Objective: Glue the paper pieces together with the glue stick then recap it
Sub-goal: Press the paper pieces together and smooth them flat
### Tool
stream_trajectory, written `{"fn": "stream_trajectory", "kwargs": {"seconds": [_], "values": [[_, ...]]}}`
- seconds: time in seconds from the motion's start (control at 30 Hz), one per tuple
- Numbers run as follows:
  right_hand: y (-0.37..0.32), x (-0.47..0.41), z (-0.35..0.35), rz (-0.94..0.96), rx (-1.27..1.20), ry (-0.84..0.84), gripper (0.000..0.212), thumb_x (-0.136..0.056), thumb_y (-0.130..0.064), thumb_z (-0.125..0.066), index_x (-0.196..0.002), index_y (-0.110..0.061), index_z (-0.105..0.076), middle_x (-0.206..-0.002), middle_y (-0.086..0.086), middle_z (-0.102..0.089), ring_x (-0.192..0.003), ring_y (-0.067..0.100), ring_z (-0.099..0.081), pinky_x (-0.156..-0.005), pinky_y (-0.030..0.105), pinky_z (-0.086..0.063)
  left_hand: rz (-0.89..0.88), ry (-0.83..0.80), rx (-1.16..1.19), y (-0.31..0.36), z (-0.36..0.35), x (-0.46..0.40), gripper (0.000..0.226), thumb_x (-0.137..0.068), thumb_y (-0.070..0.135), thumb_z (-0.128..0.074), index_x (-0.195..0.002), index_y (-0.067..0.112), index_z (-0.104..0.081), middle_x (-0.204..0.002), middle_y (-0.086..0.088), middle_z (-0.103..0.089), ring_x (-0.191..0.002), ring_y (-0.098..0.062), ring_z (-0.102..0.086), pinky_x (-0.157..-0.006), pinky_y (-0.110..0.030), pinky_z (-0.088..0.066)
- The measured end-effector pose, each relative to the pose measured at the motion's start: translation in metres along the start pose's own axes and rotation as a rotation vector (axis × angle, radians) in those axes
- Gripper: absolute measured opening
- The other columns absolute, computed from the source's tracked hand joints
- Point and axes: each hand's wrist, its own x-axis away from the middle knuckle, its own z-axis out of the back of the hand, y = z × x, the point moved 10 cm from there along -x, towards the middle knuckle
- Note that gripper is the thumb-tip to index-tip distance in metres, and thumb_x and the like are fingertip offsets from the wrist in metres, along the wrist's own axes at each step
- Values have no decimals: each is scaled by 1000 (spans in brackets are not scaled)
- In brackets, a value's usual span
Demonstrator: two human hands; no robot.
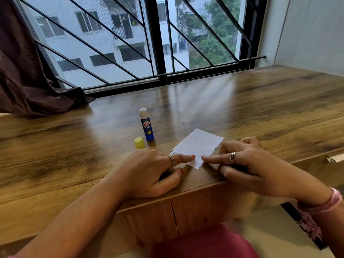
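A white paper piece (198,146) lies flat on the wooden table (260,112) near its front edge. My left hand (149,174) presses its straight index finger on the paper's near left edge. My right hand (247,164) presses its index finger on the near right edge, the other fingers curled under. Both fingertips almost meet. A blue glue stick (147,125) stands upright and uncapped, white glue showing at its top, left of the paper. Its yellow cap (139,143) stands on the table beside its base.
A barred window (158,43) runs along the table's far edge. A dark curtain (28,81) hangs at the far left and spills onto the table. A drawer front (201,211) sits below the table edge. A small white object (335,158) lies at the right edge.
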Motion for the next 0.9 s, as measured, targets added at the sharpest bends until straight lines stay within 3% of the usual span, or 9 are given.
{"fn": "stream_trajectory", "kwargs": {"seconds": [0.07,0.2,0.37,0.53,0.7,0.77,0.9], "values": [[2,0,0,-21,-27,16,45,-88,-45,-34,-128,-43,-53,-87,-18,-51,-94,0,-50,-90,7,-23,-18,6,-1,2,2,2,44,-91,39,-33,-132,36,-49,-48,14,-35,-41,0,-36,-45,-16,-27],[3,-1,-1,-47,18,20,44,-87,-48,-29,-127,-54,-47,-88,-22,-51,-96,-3,-50,-94,28,-24,-77,11,30,7,2,4,38,-91,32,-40,-125,34,-56,-49,13,-46,-43,-1,-42,-43,-17,-34],[-3,-3,-5,-41,98,0,44,-86,-55,-24,-125,-63,-43,-81,-24,-42,-88,-10,-43,-84,33,-25,-91,-25,50,5,-3,3,40,-90,33,-42,-128,41,-53,-67,8,-68,-44,5,-39,-47,-10,-30],[-3,-5,-8,-68,187,-4,47,-83,-54,-20,-123,-67,-41,-79,-23,-35,-88,-10,-38,-81,31,-18,-74,-20,85,3,-3,2,37,-89,33,-47,-126,39,-55,-52,8,-56,-46,-1,-45,-46,-15,-36],[13,-3,0,-148,300,20,49,-80,-58,-10,-122,-72,-33,-81,-23,-34,-87,-6,-35,-77,31,-14,-58,-30,116,2,-3,2,37,-91,40,-42,-125,38,-56,-52,8,-54,-47,-3,-49,-49,-16,-37],[25,-4,7,-194,302,33,48,-78,-62,-6,-118,-76,-29,-81,-21,-35,-89,-12,-33,-77,31,-13,-59,-26,115,2,-3,1,38,-91,42,-41,-126,40,-55,-54,7,-57,-49,-5,-51,-49,-15,-36],[38,-7,11,-226,286,31,45,-77,-64,-6,-110,-80,-31,-80,-19,-39,-87,-13,-36,-77,31,-15,-69,-17,117,5,-1,2,37,-91,42,-42,-125,39,-56,-51,8,-54,-48,-6,-50,-48,-14,-34]]}}
